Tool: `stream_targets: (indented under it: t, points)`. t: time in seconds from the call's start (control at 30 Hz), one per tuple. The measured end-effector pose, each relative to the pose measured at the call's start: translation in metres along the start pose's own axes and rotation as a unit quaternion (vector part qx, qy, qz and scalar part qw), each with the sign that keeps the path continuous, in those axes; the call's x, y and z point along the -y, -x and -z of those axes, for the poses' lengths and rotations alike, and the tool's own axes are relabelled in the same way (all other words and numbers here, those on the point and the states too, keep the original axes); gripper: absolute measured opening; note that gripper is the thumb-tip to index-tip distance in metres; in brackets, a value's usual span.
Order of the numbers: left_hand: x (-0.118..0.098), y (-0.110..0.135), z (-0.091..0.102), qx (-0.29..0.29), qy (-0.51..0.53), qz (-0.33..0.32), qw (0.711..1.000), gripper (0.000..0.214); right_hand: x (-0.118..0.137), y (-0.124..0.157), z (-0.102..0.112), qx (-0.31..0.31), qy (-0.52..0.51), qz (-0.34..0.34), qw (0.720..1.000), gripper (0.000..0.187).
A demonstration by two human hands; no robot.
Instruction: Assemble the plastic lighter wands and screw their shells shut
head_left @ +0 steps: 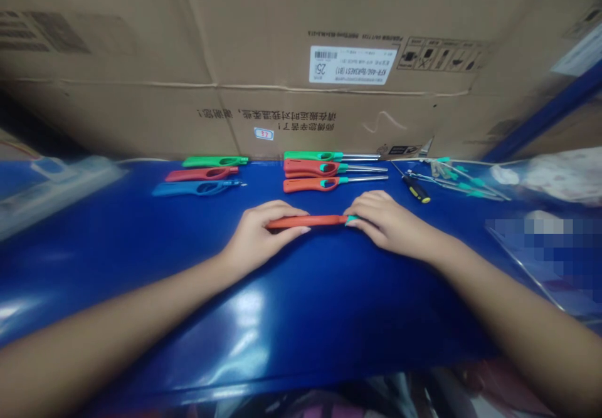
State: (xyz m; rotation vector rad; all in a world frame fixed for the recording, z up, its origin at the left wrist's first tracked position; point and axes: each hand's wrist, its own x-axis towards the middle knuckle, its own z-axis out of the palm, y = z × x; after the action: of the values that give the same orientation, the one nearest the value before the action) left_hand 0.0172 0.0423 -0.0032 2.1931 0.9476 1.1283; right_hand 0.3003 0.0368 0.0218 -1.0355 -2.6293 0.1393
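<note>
An orange lighter body (310,221) with a teal end lies across the blue table (291,305) between my hands. My left hand (261,233) has its fingers closed round the left end. At the teal right end, my right hand (383,219) pinches it with curled fingers. Just beyond lie three finished lighters with metal tubes: a green one (320,155), an orange one (315,167) and another orange one (313,184). Further left lie three handle shells without tubes: green (214,161), red (202,173) and blue (195,188).
A black and yellow screwdriver (414,187) lies right of the lighters, beside a heap of metal tubes with teal tips (458,177). Big cardboard boxes (301,61) wall off the back of the table. A clear plastic bag (56,186) lies at far left.
</note>
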Motion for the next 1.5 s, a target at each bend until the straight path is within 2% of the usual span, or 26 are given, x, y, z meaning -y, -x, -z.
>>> stream_targets:
  t: [0.13,0.23,0.33,0.43,0.5,0.63,0.8,0.97,1.13,1.33,1.5]
  points:
    - [-0.003,0.003,0.0,0.026,-0.005,-0.06,0.998,0.021,0.005,-0.002,-0.001,0.004,-0.073,0.012,0.997,0.03]
    - [-0.006,0.005,0.0,0.02,-0.017,-0.077,0.997,0.022,0.009,-0.001,-0.001,-0.007,-0.074,0.009,0.997,0.033]
    - [-0.008,0.005,0.0,-0.008,-0.026,-0.054,0.998,0.021,0.011,0.0,0.001,-0.041,-0.034,-0.028,0.998,0.025]
    - [-0.008,0.003,0.0,-0.032,-0.033,-0.01,0.999,0.021,0.011,0.002,0.004,-0.06,0.011,-0.043,0.997,0.027]
    - [-0.008,0.001,0.0,-0.032,-0.031,0.006,0.999,0.022,0.009,0.002,0.006,-0.05,0.028,-0.024,0.998,0.023]
    - [-0.007,0.001,0.001,-0.002,-0.019,-0.008,1.0,0.024,0.005,0.002,0.003,-0.031,0.056,0.02,0.998,0.026]
    - [-0.006,0.003,0.003,0.037,-0.01,-0.036,0.999,0.022,0.001,0.004,-0.006,0.001,0.021,0.018,1.0,0.025]
    - [-0.005,0.004,0.003,0.025,-0.008,-0.009,1.0,0.023,0.003,0.005,-0.01,-0.064,-0.012,0.033,0.997,0.024]
    - [-0.002,0.004,0.002,0.016,0.011,0.038,0.999,0.025,0.008,0.007,-0.006,-0.106,0.046,0.074,0.991,0.024]
    - [-0.002,0.003,0.001,0.011,0.046,0.072,0.996,0.024,0.014,0.008,-0.003,-0.114,0.11,0.095,0.983,0.024]
    - [-0.005,0.004,0.003,0.014,0.044,0.039,0.998,0.022,0.019,0.007,-0.004,-0.108,0.116,0.082,0.984,0.023]
